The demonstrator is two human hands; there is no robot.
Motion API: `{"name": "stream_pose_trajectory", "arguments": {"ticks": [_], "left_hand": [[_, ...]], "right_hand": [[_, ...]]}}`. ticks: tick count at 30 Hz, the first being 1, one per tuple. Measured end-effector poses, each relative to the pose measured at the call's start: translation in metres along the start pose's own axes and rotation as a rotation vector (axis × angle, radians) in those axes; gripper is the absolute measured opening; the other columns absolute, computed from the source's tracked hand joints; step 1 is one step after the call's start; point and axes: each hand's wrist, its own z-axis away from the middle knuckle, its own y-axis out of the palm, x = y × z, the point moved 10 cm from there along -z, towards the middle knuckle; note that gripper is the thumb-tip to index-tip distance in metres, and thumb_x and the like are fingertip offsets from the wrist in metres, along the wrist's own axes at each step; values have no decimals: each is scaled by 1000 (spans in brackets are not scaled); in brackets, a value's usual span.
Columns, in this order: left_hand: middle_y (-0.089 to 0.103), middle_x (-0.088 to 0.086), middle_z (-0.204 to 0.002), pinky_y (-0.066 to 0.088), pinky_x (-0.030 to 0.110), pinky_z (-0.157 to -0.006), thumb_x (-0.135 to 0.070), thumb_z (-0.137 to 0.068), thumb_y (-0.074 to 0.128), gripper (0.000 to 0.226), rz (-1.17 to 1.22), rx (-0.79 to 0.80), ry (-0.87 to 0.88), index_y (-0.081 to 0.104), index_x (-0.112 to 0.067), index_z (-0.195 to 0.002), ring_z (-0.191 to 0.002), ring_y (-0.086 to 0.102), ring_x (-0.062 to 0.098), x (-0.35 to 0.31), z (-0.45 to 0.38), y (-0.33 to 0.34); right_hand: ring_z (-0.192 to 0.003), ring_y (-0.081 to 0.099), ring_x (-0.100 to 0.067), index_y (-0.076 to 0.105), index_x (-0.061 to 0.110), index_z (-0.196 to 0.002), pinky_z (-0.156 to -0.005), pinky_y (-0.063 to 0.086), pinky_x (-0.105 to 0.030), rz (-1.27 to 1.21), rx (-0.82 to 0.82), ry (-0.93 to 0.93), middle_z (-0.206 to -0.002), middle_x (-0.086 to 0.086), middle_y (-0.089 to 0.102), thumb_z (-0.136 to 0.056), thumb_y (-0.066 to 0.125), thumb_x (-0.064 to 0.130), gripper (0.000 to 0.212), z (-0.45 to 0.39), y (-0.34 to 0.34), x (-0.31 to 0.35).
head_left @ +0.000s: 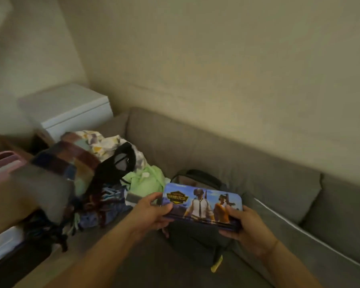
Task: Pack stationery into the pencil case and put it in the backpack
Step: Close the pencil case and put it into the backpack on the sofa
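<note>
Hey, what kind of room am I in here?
Probably a home living room: a grey sofa along a plain wall, a heap of clothes on it, and a white cabinet in the corner.

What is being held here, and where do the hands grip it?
The closed pencil case, held level by its two short ends: left hand on its left end, right hand on its right end.

Glossy printed pencil case [203, 204]; matt woven-cloth sofa [237, 163]; dark fabric backpack [195, 242]
</note>
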Motion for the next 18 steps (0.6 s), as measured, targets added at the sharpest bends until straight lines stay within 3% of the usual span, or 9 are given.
{"name": "stream_pose_trajectory", "arguments": {"ticks": [3, 6, 9, 11, 12, 13, 15, 18], "left_hand": [[77, 5, -96, 56, 30, -64, -12, -89, 71, 33, -26, 79, -47, 60, -24, -118, -85, 75, 28, 12, -35, 15], [76, 0, -102, 53, 31, -74, -25, -91, 70, 38, -221, 152, -25, 59, -22, -128, -92, 72, 20, 24, -75, 26], [59, -2, -134, 44, 29, -100, -51, -86, 68, 66, -765, 139, 170, 48, -22, -142, -119, 55, 13, 24, -127, 25], [35, -3, -154, 21, 42, -118, -71, -76, 61, 89, -1266, 265, 311, 32, -29, -150, -143, 29, 20, 35, -157, 37], [25, -3, -159, 8, 53, -120, -75, -72, 59, 98, -1478, 352, 386, 25, -31, -152, -148, 15, 22, 47, -169, 45], [19, -2, -161, -3, 61, -118, -75, -70, 59, 102, -1616, 444, 437, 19, -31, -153, -150, 6, 24, 59, -177, 53], [22, 3, -159, -8, 69, -113, -66, -72, 66, 101, -1738, 590, 498, 17, -28, -153, -149, 6, 29, 81, -190, 66], [38, 10, -149, 8, 63, -116, -42, -78, 73, 87, -1775, 682, 531, 26, -22, -148, -138, 31, 34, 96, -195, 76]], "right_hand": [[-88, 71, -30, 59, 6, -112, -59, 57, -37, -92, -86, 19, -100, -15, 73, -89, 61, 18, 26, -19, -25, -14], [-99, 66, -36, 60, 8, -115, -74, 56, -46, -192, -219, 34, -106, -18, 71, -90, 59, 15, 27, -40, -53, -31], [-105, 61, -43, 58, 5, -118, -92, 46, -60, -254, -412, 63, -112, -23, 67, -91, 57, 10, 28, -62, -84, -49], [-102, 61, -44, 59, 3, -117, -90, 47, -61, -246, -580, 77, -110, -24, 66, -90, 60, 8, 27, -74, -107, -59], [-99, 62, -42, 59, 1, -115, -86, 50, -59, -221, -658, 71, -109, -24, 66, -88, 62, 8, 28, -81, -118, -62], [-94, 64, -40, 60, -1, -113, -78, 54, -54, -196, -720, 60, -105, -24, 66, -87, 64, 8, 28, -87, -125, -64], [-85, 65, -35, 62, -2, -105, -66, 57, -44, -135, -829, 33, -98, -22, 68, -85, 67, 8, 24, -100, -137, -66], [-89, 65, -37, 64, 3, -101, -76, 56, -52, -81, -914, 19, -101, -22, 67, -83, 71, 13, 22, -120, -140, -65]]}}
